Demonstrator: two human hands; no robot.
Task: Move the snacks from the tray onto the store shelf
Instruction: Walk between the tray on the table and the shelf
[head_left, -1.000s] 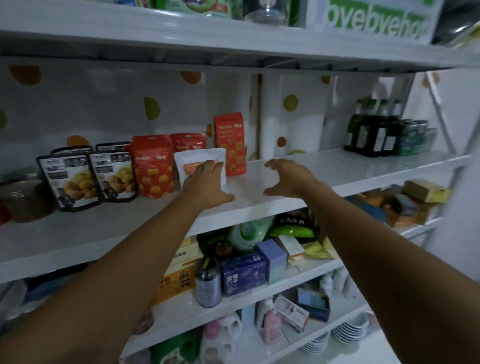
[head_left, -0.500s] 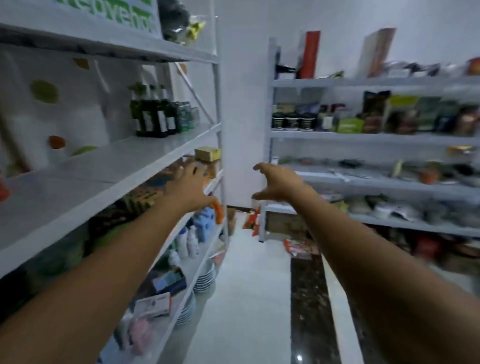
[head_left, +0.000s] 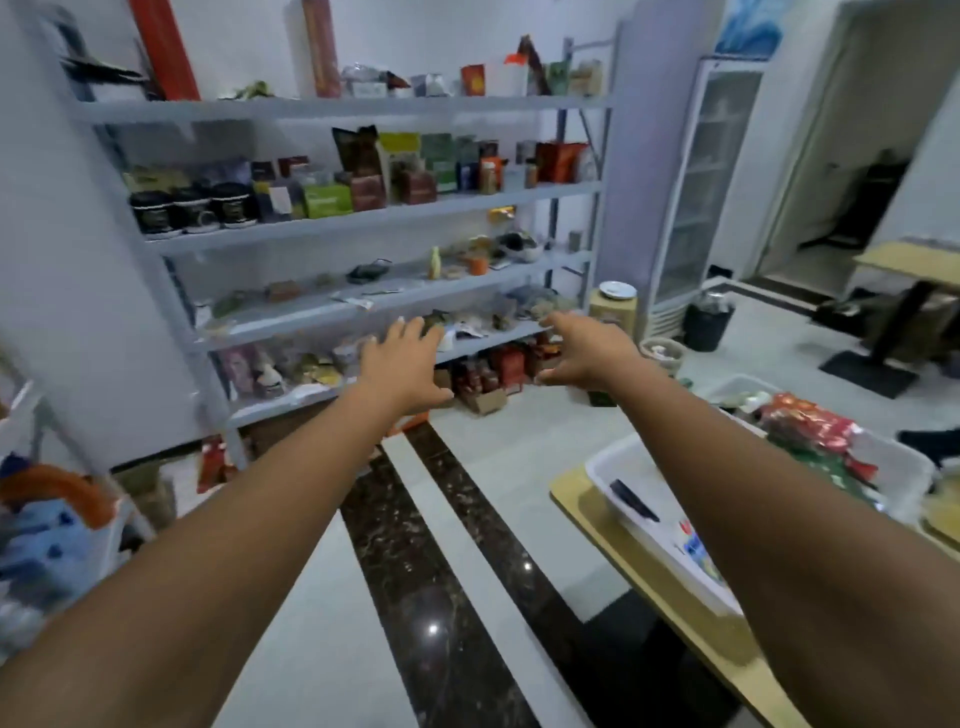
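Both arms stretch out in front of me over the aisle floor. My left hand (head_left: 402, 366) is empty with its fingers spread. My right hand (head_left: 584, 351) is also empty, fingers apart and slightly curled. At the lower right a white tray (head_left: 644, 530) sits on a wooden table (head_left: 654, 587); my right forearm crosses over it. Red and green snack packets (head_left: 810, 431) lie piled in the tray's far end, and a dark flat item (head_left: 631, 499) lies near its left side. The shelf I was stocking is out of sight.
A grey shelf unit (head_left: 363, 213) full of goods stands ahead across the aisle. A glass-door fridge (head_left: 706, 176) is to its right, with a black bin (head_left: 706, 325) beside it. Boxes (head_left: 485, 400) sit on the floor under the shelves. A doorway opens at far right.
My left hand let go of the white pouch on the shelf. The view swung right, away from that shelf, to the opposite shelves and the tray; both hands stayed outstretched and empty.
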